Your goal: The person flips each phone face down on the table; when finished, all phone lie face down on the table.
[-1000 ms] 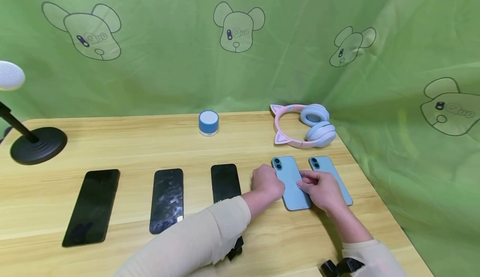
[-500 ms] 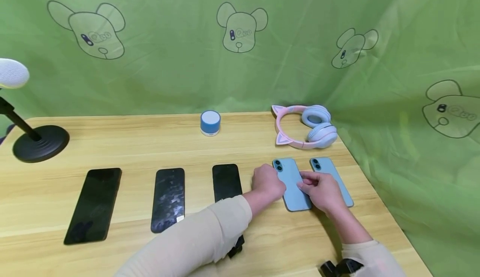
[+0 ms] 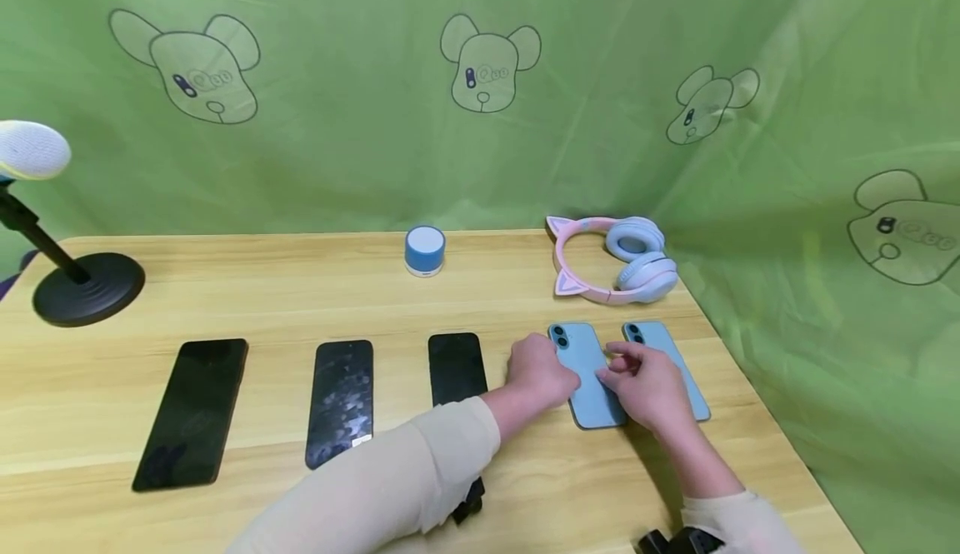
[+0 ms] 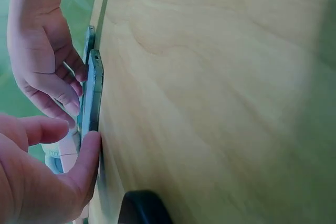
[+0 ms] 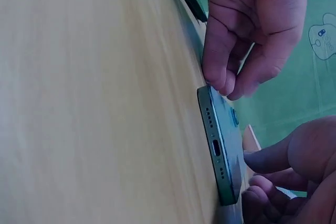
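A light-blue phone [image 3: 588, 379] lies camera side up on the table, between the two hands. My left hand [image 3: 538, 372] is bent at its left edge; in the left wrist view its lower finger touches the rim, with a gap between the two visible digits. On the other side, my right hand [image 3: 651, 389] has its thumb beside the phone and its index finger raised off it. A second light-blue phone [image 3: 673, 361] lies to the right, partly hidden by that hand. In the right wrist view the phone's charging-port end [image 5: 216, 148] faces the camera.
Left of the hands lie three dark phones: one [image 3: 456, 366] partly under the left sleeve, another [image 3: 341, 400], and a larger one [image 3: 193, 412]. Behind are a blue speaker [image 3: 424, 251] and cat-ear headphones [image 3: 600, 261]. A microphone stand [image 3: 88, 289] stands far left. Green cloth [image 3: 360, 121] backs the table.
The right index finger has lifted slightly away from the phone's edge. The left hand stays in place. The whole head view has shifted a little.
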### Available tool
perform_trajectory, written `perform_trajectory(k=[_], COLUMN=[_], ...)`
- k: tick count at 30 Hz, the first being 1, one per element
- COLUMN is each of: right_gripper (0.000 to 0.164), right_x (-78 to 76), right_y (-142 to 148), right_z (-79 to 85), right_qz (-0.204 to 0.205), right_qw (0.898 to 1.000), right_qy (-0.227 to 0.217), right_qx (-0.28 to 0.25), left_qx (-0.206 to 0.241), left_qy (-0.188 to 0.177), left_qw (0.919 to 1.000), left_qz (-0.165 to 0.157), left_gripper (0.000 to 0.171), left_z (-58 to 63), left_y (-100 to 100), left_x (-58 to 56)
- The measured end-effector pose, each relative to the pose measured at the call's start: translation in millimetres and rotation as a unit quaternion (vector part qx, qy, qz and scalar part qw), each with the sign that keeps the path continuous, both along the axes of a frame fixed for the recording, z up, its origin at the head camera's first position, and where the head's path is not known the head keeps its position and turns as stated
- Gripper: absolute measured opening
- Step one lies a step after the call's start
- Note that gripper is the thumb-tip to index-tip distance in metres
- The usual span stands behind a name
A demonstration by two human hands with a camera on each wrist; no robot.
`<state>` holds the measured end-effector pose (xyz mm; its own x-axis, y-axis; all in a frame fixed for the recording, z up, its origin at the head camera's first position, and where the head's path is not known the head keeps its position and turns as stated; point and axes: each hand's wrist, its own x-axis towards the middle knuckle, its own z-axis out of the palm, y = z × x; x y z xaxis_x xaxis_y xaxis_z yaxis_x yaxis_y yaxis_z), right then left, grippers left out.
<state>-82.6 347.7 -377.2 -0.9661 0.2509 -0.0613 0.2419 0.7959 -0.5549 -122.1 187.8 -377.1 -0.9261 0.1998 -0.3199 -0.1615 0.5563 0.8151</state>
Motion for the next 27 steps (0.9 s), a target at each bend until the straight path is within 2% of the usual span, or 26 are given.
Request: perform_trajectory(k=[4,6,10,12,18,23,27], right_gripper=[0.039,0.038,0.037,0.037,0.033,0.032,0.031], right_x=[-0.1,-0.1,-0.4,-0.8,-4.1,-7.7,-11.7], right_y=[-7.7,-13.5,-27.3,-34.5,-52.9,-68.1,-80.8], right_z=[1.2,2.3,5.3,7.0,5.6,2.4,-0.2], right_qz=[-0.008,-0.008,0.001,0.007,0.030,0.039,0.058], right_qw=[0.999,0.999,0.998,0.997,0.996,0.995,0.993], right_qy=[0.038,0.051,0.063,0.069,0.076,0.064,0.068], right_qx=[0.000,-0.006,-0.022,-0.028,-0.048,-0.072,-0.075], left_qx=[0.013,0.019,0.030,0.034,0.055,0.062,0.073], left_qy=[0.025,0.034,0.042,0.044,0.043,0.049,0.057], left_qw=[0.9996,0.9992,0.9986,0.9985,0.9974,0.9966,0.9948], left_qz=[-0.009,-0.008,-0.002,0.000,0.016,0.023,0.042], left_gripper=[0.018,0.023,0.048,0.050,0.051,0.050,0.048], left_z=[-1.5,-2.4,-3.7,-4.0,-0.8,1.0,-0.1], left_y=[-7.9,-13.0,-26.6,-34.7,-58.5,-76.0,-89.8], left_x=[-1.2,-2.9,-6.2,-7.6,-7.9,-7.3,-8.4])
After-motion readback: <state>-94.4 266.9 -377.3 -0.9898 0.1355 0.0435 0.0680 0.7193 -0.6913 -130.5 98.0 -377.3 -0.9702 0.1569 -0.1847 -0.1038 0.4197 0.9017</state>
